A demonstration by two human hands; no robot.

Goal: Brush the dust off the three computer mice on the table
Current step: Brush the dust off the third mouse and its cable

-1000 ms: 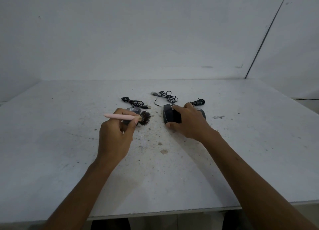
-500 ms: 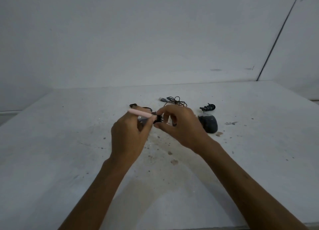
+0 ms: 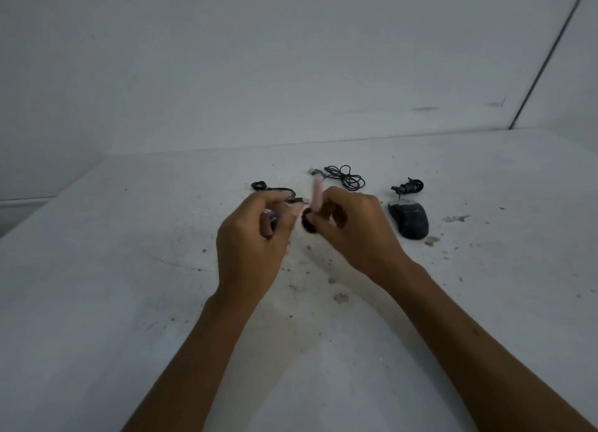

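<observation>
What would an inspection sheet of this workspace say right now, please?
Surface: white table, specked with dirt and stains.
Job's things: pink brush upright between the hands; one black mouse at right; the other two not plainly visible.
Clutter: nothing seen.
Grippers: right hand grips the brush near its bristles; left hand curled beside it, grip unclear.
Cables: middle cable loosely coiled; left cable and right cable bundled.
Surroundings: white walls, dark seam at right.
</observation>
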